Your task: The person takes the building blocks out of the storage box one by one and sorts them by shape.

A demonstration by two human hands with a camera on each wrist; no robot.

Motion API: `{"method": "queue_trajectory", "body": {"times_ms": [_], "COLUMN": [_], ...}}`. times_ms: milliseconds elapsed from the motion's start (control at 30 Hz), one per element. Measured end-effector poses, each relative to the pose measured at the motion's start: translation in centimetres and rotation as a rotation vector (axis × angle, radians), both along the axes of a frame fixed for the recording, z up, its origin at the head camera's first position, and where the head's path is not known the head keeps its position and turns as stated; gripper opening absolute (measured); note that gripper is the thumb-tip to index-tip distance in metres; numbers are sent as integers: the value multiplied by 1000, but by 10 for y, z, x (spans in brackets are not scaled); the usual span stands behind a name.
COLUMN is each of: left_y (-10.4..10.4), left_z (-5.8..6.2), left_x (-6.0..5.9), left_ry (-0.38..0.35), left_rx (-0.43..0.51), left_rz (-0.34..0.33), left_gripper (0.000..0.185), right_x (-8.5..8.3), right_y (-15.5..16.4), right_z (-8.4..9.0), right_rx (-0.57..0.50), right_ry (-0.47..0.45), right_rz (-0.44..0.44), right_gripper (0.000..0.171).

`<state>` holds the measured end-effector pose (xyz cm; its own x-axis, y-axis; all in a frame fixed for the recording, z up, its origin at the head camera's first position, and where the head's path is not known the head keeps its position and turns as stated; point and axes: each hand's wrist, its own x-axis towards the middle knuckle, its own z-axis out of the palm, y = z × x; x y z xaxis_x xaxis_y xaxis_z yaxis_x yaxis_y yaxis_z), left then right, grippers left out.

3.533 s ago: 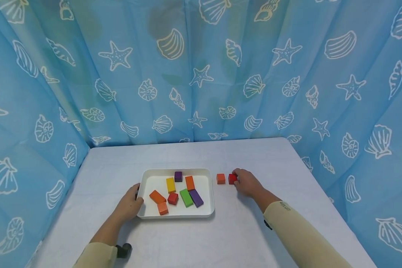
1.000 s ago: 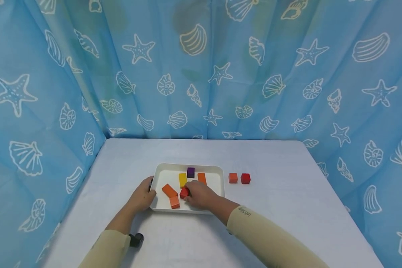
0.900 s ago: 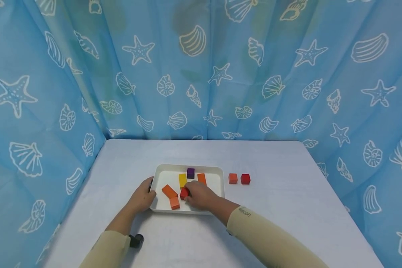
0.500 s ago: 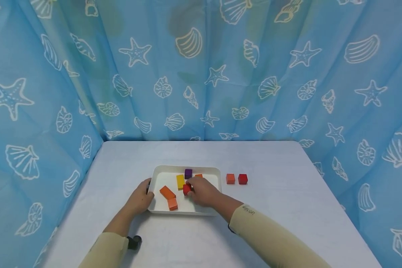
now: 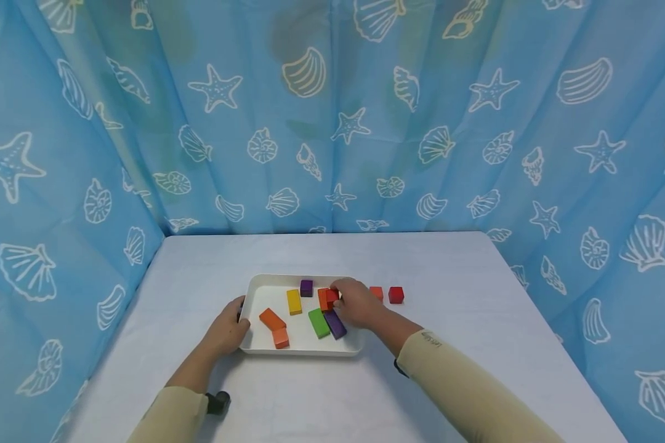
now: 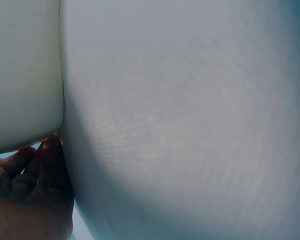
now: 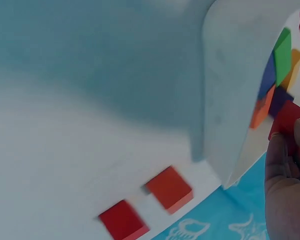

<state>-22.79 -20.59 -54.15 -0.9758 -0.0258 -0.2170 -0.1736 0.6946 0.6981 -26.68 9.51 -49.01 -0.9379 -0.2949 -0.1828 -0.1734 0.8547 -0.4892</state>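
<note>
My right hand (image 5: 356,301) pinches a red cube (image 5: 332,296) over the right part of a white tray (image 5: 299,353). In the right wrist view, thumb and fingers hold this red block (image 7: 288,119) above the tray wall (image 7: 230,85). My left hand (image 5: 225,326) grips the tray's left side; in the left wrist view its fingers (image 6: 49,160) lie by the tray corner. Inside the tray are a yellow block (image 5: 294,302), a purple cube (image 5: 306,288), a green block (image 5: 318,323), a purple block (image 5: 335,324), an orange block (image 5: 322,299), another orange block (image 5: 272,319) and an orange cube (image 5: 280,338).
On the white table (image 5: 288,400), right of the tray, stand an orange cube (image 5: 376,293), partly behind my right hand, and a red cube (image 5: 396,295). A blue shell-patterned curtain (image 5: 332,154) closes off the back and sides.
My right hand set a red cube beside the orange one on the table, then took another red cube in the tray. It has lifted that cube and moved it rightward. My left hand stays on the tray.
</note>
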Motion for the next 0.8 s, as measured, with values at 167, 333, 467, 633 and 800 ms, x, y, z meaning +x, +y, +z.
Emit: {"method": "queue_trajectory", "body": {"times_ms": [167, 333, 467, 633, 800], "left_y": [0, 0, 1, 1, 1], "left_z": [0, 0, 2, 2, 1], "left_x": [0, 0, 2, 2, 1], "left_ry": [0, -8, -4, 7, 3], "left_rx": [2, 1, 0, 4, -4], "left_rz": [3, 4, -3, -10, -6], "left_gripper": [68, 68, 67, 67, 68], "right_x": [-7, -14, -20, -26, -27], "right_y": [17, 38, 58, 86, 112], "right_z": [3, 3, 2, -1, -5], "right_rx": [-9, 17, 5, -2, 29], "right_ry": [0, 40, 65, 45, 47], "right_rz": [-52, -85, -119, -180, -182], "right_gripper": [50, 50, 48, 58, 54]}}
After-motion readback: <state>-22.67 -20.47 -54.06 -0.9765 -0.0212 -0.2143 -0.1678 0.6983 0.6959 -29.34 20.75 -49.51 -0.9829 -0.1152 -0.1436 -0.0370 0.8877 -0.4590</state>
